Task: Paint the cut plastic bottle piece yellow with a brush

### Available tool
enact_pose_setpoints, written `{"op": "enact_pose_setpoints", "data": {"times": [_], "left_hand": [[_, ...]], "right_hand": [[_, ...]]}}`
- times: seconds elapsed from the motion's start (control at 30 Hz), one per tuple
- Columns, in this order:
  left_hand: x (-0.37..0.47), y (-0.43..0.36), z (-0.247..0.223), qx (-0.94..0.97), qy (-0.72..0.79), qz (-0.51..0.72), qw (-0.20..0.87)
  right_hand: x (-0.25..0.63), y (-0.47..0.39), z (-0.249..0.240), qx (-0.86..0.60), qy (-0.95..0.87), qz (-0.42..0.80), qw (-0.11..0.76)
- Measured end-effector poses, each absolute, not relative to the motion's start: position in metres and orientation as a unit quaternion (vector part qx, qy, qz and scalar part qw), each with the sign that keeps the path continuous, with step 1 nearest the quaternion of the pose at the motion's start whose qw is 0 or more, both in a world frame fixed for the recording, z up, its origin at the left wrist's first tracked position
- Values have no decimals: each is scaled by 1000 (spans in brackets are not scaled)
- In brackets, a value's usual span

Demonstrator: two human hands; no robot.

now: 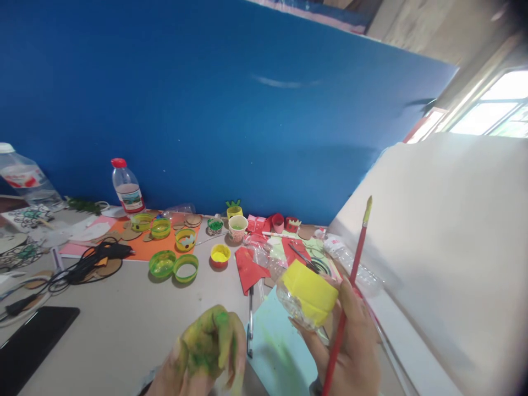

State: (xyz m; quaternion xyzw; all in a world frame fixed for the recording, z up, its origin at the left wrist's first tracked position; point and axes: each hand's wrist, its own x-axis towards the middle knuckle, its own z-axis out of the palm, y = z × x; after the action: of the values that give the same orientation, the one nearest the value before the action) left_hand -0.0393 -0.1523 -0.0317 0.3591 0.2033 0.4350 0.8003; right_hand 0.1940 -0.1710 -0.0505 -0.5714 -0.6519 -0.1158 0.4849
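My right hand (350, 341) grips a cut piece of clear plastic bottle (311, 291) with a yellow band around it. The same hand holds a red-handled paintbrush (358, 253), its yellowish bristles pointing up. My left hand (210, 346), smeared with green and yellow paint, is loosely curled at lower centre, apart from the bottle piece, with nothing visible in it. Beneath my hands lies a light blue sheet (274, 335) with green smudges. A pen (250, 324) rests along its left edge. Farther back sits a small red cup with yellow paint (220, 254).
Green-yellow plastic rings (185, 268) stand left of the paint cup. A patterned paper cup (238, 227) is behind it. Scissors (305, 256) lie among red scraps. Black cable (91, 261), a phone (37, 346) and a red-capped bottle (128, 190) occupy the left. A blue partition (185, 110) rises behind.
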Motion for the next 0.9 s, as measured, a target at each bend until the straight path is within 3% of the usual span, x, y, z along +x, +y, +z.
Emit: {"op": "enact_pose_setpoints", "data": {"times": [0.27, 0.5, 0.57, 0.77, 0.9], "left_hand": [[-35, -152, -30, 281, 241, 423, 827], [-35, -145, -49, 325, 188, 439, 816], [-34, -146, -49, 378, 211, 453, 779], [-24, -157, -37, 486, 414, 568, 520], [-33, -151, -34, 549, 428, 535, 478]], "right_hand": [[192, -172, -56, -585, -648, -113, 475], [193, -174, -57, -599, -646, -119, 457], [191, -175, -58, -601, -642, -94, 466], [180, -179, -62, -599, -631, -52, 490], [172, -179, -57, -557, -673, -41, 485]]}}
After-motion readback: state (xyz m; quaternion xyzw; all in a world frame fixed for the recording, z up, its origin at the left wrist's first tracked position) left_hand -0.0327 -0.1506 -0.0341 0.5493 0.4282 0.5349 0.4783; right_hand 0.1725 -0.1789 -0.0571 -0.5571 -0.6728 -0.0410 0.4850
